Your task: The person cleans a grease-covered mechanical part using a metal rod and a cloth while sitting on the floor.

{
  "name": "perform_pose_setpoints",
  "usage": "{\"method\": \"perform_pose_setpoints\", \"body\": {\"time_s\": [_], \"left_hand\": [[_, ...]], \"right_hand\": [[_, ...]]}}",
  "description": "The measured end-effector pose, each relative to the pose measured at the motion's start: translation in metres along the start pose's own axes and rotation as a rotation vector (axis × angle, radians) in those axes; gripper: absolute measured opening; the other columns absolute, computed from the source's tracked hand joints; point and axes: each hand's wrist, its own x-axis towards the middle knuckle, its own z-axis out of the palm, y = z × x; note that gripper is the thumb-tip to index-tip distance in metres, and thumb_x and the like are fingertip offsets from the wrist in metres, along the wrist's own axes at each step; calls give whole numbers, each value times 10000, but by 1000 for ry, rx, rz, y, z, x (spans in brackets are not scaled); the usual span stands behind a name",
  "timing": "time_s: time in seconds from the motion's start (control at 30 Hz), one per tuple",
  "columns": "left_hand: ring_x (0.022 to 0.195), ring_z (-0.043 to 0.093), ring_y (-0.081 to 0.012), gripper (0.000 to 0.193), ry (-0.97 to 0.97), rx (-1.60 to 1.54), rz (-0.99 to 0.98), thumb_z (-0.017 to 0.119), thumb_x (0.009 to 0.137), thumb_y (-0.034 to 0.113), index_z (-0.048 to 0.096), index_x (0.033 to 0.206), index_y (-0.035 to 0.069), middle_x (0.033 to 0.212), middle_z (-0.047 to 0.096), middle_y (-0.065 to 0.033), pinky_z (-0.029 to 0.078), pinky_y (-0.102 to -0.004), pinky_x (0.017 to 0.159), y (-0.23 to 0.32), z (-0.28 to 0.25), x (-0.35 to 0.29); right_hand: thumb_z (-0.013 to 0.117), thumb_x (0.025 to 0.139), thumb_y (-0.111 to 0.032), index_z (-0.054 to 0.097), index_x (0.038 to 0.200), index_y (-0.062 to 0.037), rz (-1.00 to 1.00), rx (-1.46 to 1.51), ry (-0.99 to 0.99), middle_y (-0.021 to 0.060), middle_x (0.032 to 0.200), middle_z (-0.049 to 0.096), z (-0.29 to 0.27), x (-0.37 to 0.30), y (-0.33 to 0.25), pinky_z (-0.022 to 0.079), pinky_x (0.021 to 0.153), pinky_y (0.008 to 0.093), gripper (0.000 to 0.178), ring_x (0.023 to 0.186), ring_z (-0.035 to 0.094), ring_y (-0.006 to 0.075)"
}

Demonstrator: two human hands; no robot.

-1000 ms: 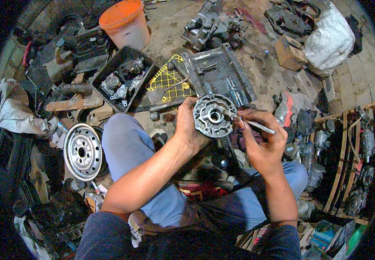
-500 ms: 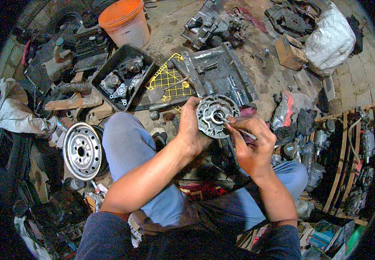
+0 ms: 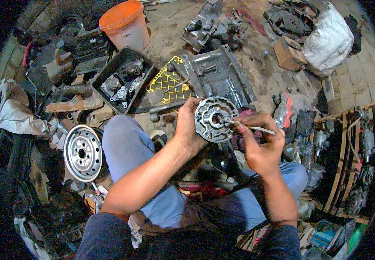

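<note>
My left hand (image 3: pixel 190 126) is wrapped around the left edge of a round metal housing (image 3: pixel 209 132), holding it up with its open face toward me. The housing has a hole in its middle, curved slots and bolt holes around its rim. In my right hand (image 3: pixel 262 145), pinched between thumb and fingers, is a thin pale metal rod (image 3: pixel 262 129). The rod lies nearly level, and its left tip rests at the right of the housing's centre hole. My fingers partly cover the rod.
Ahead lie a greasy metal tray (image 3: pixel 218 71), a yellow plastic grid (image 3: pixel 170 82) and a hammer (image 3: pixel 163 105). A black bin (image 3: pixel 146 89) of metal parts and an orange-rimmed bucket (image 3: pixel 131 37) stand further left. Beside my left knee leans a wheel rim (image 3: pixel 81 162).
The rod has drawn right, away from the centre hole, and lies flatter. My right hand has shifted right with it. The housing has tilted and moved slightly left.
</note>
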Motion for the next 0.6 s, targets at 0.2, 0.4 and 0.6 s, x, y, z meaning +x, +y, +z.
{"method": "perform_pose_setpoints", "body": {"time_s": [0.2,0.4,0.6], "left_hand": [[914,703,-312,424,-14,43,-34,351,966,257,626,1129,-21,1030,712,-185,585,-449,869,-5,-1,0],[923,699,-318,453,-35,35,-110,295,982,257,625,1128,-18,1030,710,-188,576,-472,878,-8,4,-1],[904,704,-310,405,-225,-99,-251,337,980,230,632,1106,-17,1014,713,-181,586,-443,870,-8,0,0]], "right_hand": [[716,823,66,670,865,4,10,9,116,125,919,730,-2,1,-2,558,758,319,88,826,712,212],[721,823,65,671,874,10,-74,0,100,133,924,730,-2,1,1,558,773,315,90,842,711,211],[731,801,68,682,885,3,-112,0,65,125,936,735,-3,0,4,553,795,338,117,857,707,236]]}}
